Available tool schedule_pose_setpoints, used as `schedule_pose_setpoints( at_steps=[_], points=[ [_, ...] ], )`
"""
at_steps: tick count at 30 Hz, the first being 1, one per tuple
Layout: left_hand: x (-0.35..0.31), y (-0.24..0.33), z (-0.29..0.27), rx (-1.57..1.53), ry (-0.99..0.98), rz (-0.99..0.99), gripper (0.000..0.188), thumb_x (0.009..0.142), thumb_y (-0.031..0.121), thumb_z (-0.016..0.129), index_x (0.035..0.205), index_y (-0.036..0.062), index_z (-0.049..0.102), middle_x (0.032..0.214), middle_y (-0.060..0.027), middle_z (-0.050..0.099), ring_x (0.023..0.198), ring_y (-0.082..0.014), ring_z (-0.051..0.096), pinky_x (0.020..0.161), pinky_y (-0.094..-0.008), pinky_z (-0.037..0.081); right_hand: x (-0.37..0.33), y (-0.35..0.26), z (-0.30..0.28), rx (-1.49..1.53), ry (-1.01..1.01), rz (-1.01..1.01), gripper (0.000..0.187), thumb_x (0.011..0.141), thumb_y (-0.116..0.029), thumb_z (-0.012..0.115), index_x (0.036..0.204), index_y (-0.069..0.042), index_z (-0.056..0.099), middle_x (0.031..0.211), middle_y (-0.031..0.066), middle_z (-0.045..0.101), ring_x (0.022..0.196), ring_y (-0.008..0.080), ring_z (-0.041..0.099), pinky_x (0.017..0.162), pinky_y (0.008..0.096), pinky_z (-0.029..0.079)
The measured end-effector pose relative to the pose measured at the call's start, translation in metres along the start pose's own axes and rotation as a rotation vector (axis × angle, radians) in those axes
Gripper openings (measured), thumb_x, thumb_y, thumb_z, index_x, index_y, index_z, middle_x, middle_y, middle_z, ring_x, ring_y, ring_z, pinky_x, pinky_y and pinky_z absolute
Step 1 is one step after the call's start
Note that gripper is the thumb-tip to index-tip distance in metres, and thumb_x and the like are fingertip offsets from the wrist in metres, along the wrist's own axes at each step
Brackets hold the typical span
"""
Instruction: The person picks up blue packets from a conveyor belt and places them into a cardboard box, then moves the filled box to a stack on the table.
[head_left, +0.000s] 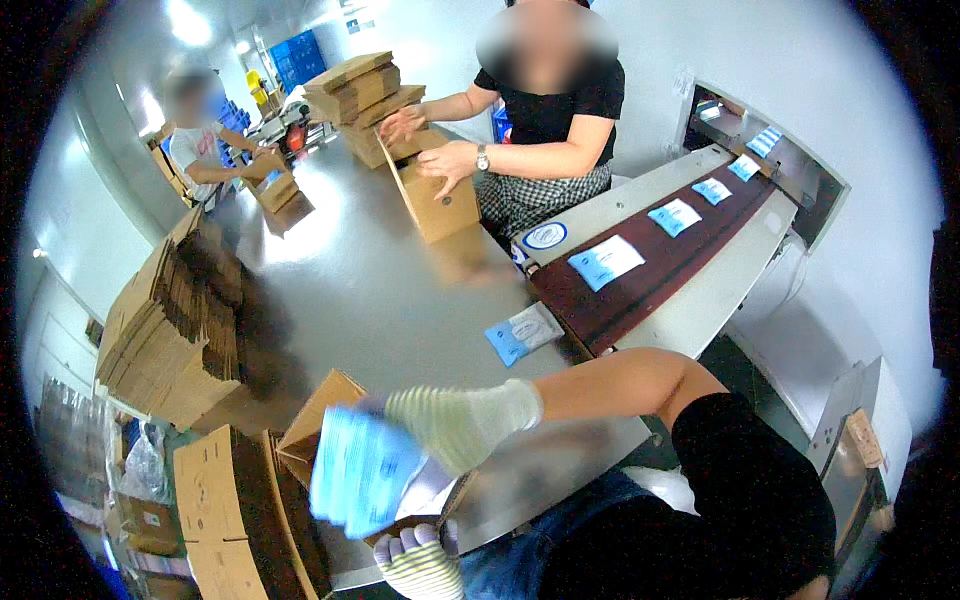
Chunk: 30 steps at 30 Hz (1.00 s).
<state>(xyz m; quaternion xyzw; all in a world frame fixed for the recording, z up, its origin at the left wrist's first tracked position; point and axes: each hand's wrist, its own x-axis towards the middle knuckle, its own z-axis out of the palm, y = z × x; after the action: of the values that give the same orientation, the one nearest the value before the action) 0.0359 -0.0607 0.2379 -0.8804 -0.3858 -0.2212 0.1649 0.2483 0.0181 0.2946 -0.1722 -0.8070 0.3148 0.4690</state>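
My right hand [455, 420], in a striped knit glove, is closed on a stack of blue-and-white packets [365, 475]. The stack is tilted over the open mouth of a cardboard box [320, 408], which it partly hides. Lower down, my left hand [422, 568], in a similar glove with lilac fingertips, has its fingers curled over the box's near wall. A single blue-and-white packet [523, 333] lies on the metal table [370, 300], just off the end of a dark conveyor belt [645, 275].
Several packets, including one nearby [607, 262], lie along the belt. Folded cartons [175, 320] are stacked at left, with upright cardboard [225, 510] nearer. Across the table, a co-worker holds a carton [440, 205]; another person handles a box [272, 185] farther back. More cartons [360, 90] are piled there.
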Motion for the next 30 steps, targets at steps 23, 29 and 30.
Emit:
schedule_pose_setpoints(
  at_steps=[23, 29, 30],
  points=[
    [-0.030, 0.047, 0.003, 0.073, 0.081, -0.106, 0.027, 0.090, 0.032, 0.054, 0.070, 0.0163, 0.046, 0.060, -0.0018, 0.041, 0.056, -0.0194, 0.047, 0.068, -0.0353, 0.045, -0.021, -0.012, 0.045, -0.415, -0.381, 0.167, 0.068, 0.074, -0.026, 0.070, 0.130, -0.003, 0.040, 0.121, 0.0176, 0.051, 0.111, 0.0336, 0.052, 0.094, 0.0440, 0.043],
    [-0.028, 0.049, 0.008, 0.104, -0.078, -0.047, 0.025, 0.083, 0.032, 0.059, 0.068, 0.0175, 0.045, 0.061, -0.0013, 0.041, 0.059, -0.0191, 0.048, 0.072, -0.0364, 0.044, -0.101, 0.004, 0.005, -0.417, -0.045, 0.421, 0.055, 0.077, -0.029, 0.070, 0.121, -0.004, 0.050, 0.114, 0.0177, 0.055, 0.106, 0.0332, 0.055, 0.088, 0.0447, 0.046],
    [-0.029, 0.050, 0.008, 0.126, -0.063, -0.018, 0.026, 0.082, 0.033, 0.060, 0.068, 0.0180, 0.044, 0.060, -0.0012, 0.041, 0.058, -0.0187, 0.048, 0.071, -0.0360, 0.043, -0.114, 0.009, -0.001, -0.513, 0.011, 0.436, 0.053, 0.079, -0.031, 0.069, 0.120, -0.003, 0.051, 0.113, 0.0177, 0.056, 0.106, 0.0330, 0.055, 0.089, 0.0440, 0.046]
  ],
)
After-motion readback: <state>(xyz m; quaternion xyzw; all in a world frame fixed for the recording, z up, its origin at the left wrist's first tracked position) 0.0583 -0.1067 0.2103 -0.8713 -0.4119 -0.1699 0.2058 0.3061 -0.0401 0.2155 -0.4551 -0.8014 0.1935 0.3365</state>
